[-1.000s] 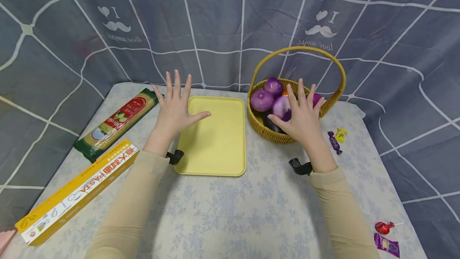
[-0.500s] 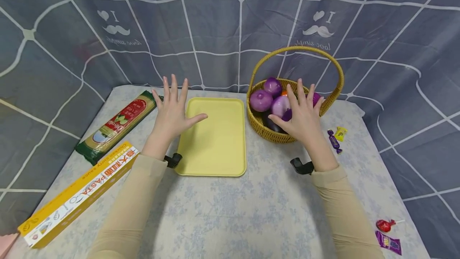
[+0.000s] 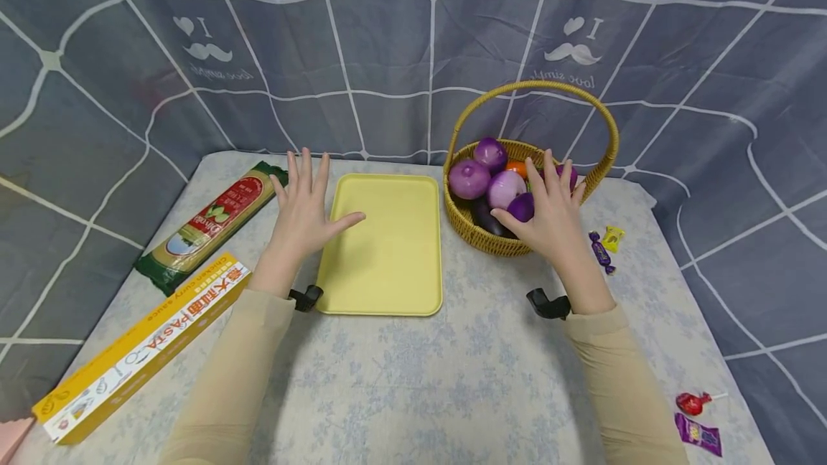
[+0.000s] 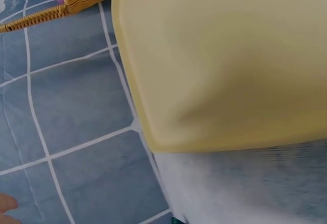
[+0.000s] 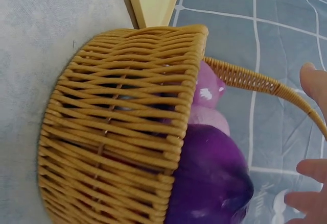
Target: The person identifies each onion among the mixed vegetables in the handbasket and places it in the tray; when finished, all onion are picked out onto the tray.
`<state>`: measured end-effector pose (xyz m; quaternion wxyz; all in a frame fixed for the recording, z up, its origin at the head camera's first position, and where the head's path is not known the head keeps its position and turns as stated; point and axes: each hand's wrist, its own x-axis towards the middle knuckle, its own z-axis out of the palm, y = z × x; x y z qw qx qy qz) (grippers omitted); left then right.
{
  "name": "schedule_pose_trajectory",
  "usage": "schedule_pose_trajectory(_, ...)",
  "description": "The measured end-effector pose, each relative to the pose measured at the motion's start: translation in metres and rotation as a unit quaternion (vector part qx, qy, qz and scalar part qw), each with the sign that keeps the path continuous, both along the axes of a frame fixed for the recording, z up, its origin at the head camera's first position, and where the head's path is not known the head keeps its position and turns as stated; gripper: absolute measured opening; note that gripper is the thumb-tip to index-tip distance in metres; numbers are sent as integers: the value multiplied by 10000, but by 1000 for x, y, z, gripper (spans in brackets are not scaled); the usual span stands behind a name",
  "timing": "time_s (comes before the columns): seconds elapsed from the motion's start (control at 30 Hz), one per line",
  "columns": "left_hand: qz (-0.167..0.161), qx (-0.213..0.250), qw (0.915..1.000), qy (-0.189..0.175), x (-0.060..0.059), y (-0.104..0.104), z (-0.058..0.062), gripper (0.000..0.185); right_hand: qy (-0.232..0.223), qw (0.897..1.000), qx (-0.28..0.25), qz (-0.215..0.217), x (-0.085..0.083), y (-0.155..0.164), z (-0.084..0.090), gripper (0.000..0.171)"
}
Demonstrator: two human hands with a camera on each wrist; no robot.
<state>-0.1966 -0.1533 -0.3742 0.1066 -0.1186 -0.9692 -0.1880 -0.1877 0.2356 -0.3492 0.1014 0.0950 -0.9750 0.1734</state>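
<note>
Grey-blue gridded curtain (image 3: 388, 41) backs a floral tabletop (image 3: 413, 393). A golden-brown, high-handled wicker basket (image 3: 487, 244) holds glossy purple onions (image 3: 469, 179), right of a flat, pale-yellow rectangular tray (image 3: 388, 257). Fingers spread apart, the left hand (image 3: 299, 219) hovers near the tray, the right hand (image 3: 555, 224) likewise by the basket.

Both your hands reach out, fingers spread, above a table (image 3: 400, 393) covered in pale cloth with blue flowers. Your left hand (image 3: 298, 221) appears between a long green-ended packet with a red label (image 3: 209, 224) and a flat yellow rectangular tray (image 3: 388, 242). Your right hand (image 3: 551, 224) partly hides a round golden wicker basket with an arched handle (image 3: 478, 237), which holds shiny purple onions (image 3: 469, 179) and something orange (image 3: 515, 168). A long yellow-and-white cardboard pasta box (image 3: 142, 350) lies at left; small wrapped sweets (image 3: 601, 253) and a red lollipop (image 3: 692, 403) lie at right. Behind hangs a grey-blue curtain with white grid lines (image 3: 388, 41).
</note>
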Motion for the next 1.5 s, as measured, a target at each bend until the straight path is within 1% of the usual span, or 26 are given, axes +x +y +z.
schedule_pose_trajectory(0.23,-72,187,9996,-185,7,-7,-17,109,-7,9995,-308,-42,5,7,-7,97)
schedule_pose_trajectory(0.43,51,688,9954,-658,17,-16,-34,106,-197,9985,-481,-167,9,12,-17,97)
schedule_pose_trajectory(0.6,173,915,9901,-1054,25,-24,-46,102,-401,9948,-851,-395,12,16,-23,95)
schedule_pose_trajectory(0.7,246,1045,9851,-1343,28,-27,-51,98,-426,9923,-1043,-521,13,18,-27,95)
schedule_pose_trajectory(0.87,247,1377,9755,-1696,31,-30,-57,89,-181,9886,-1356,-632,13,20,-35,93)
schedule_pose_trajectory(0.97,250,1688,9674,-1872,31,-32,-60,82,-111,9860,-1495,-737,13,20,-38,93)
schedule_pose_trajectory(1.0,275,1828,9629,-1966,32,-32,-61,81,-126,9851,-1527,-780,12,21,-38,93)
schedule_pose_trajectory(1.1,416,2175,9485,-2265,34,-33,-63,77,-239,9825,-1619,-894,12,21,-39,95)
schedule_pose_trajectory(1.2,541,2396,9365,-2501,36,-34,-66,73,-395,9783,-1779,-987,12,21,-39,98)
schedule_pose_trajectory(1.3,586,2510,9312,-2579,37,-34,-70,69,-571,9710,-2064,-1063,11,22,-38,99)
schedule_pose_trajectory(1.4,565,2674,9258,-2611,36,-33,-76,65,-729,9630,-2331,-1141,10,22,-38,100)
schedule_pose_trajectory(1.5,644,2809,9191,-2687,36,-33,-80,62,-836,9579,-2463,-1213,9,22,-38,99)
